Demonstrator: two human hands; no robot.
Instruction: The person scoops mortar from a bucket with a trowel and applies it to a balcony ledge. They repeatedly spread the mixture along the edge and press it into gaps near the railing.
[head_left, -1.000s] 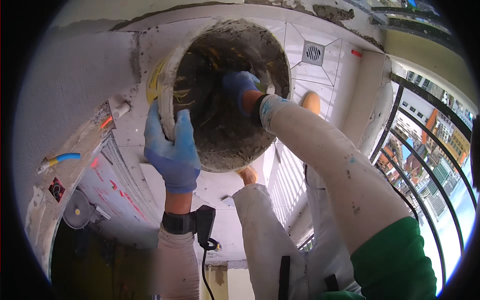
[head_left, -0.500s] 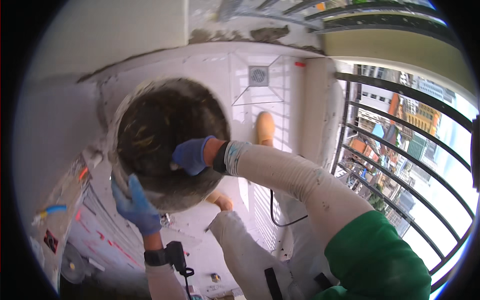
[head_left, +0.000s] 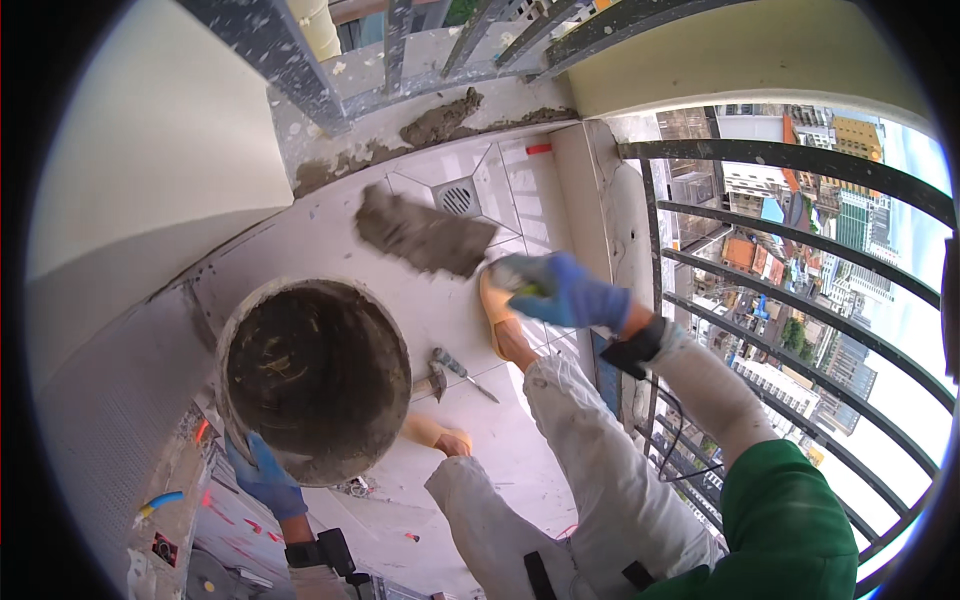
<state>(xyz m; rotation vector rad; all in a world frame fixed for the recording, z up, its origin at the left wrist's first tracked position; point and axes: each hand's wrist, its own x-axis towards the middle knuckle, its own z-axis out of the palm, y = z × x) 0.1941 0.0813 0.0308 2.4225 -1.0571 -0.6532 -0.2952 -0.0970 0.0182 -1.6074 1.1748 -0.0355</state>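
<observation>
My right hand (head_left: pixel 570 290), in a blue glove, is closed round the handle of a trowel (head_left: pixel 425 232). Grey wet mortar coats the trowel's blade, which is slightly blurred and hangs over the tiled floor beside the drain. A round, mortar-smeared bucket (head_left: pixel 385 400) is tilted with its mouth toward me; its inside is dark, with some mortar on the walls. My left hand (head_left: pixel 268 478), also in a blue glove, grips the bucket's near left side, with the fingers partly hidden against it.
A teal-handled tool (head_left: pixel 450 362) with a pointed metal end lies on the floor between my feet. Near the far wall is a floor drain (head_left: pixel 457 197). Rough mortar (head_left: pixel 440 118) sits on the ledge beyond. A dark metal railing (head_left: pixel 790 255) runs along the right.
My right hand has come out of the bucket and moved right, bringing up the mortar-covered trowel. The bucket and my left hand sit lower in view as the view has shifted.
</observation>
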